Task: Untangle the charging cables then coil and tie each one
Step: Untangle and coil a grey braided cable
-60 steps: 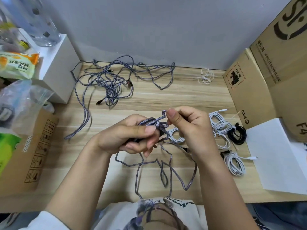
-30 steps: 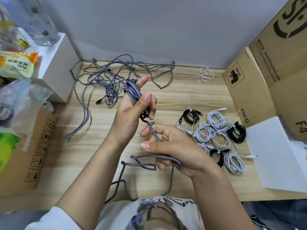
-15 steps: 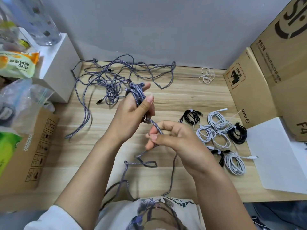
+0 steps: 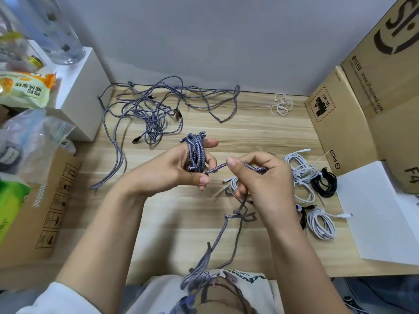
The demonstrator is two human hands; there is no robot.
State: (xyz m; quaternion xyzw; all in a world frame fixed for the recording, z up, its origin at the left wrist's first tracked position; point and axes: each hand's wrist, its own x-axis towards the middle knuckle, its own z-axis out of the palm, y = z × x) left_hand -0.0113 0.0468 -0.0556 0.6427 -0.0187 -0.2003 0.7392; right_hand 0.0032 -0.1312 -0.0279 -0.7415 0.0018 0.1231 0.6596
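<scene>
**Another wrap going onto the coil**

The right hand (image 4: 260, 177), low and slack half a second ago, has risen level with the left hand (image 4: 172, 171), drawing the braided cable (image 4: 216, 169) taut between them. Left fingers stay curled through the coil (image 4: 196, 152) wound round them; right thumb and fingers pinch the running strand. The loose tail (image 4: 223, 232) hanging toward the near edge looks shorter, so coiling is well along. The tangled pile (image 4: 149, 114) waits far left; the finished coils (image 4: 313, 177) lie right.

We sit at a makeshift home or storeroom desk (image 4: 260, 132): shipping cartons (image 4: 371, 105) stand right of the right hand (image 4: 260, 180), snack bags (image 4: 22, 87) and a bottle (image 4: 56, 30) crowd a white box beyond the left hand (image 4: 172, 171).
</scene>
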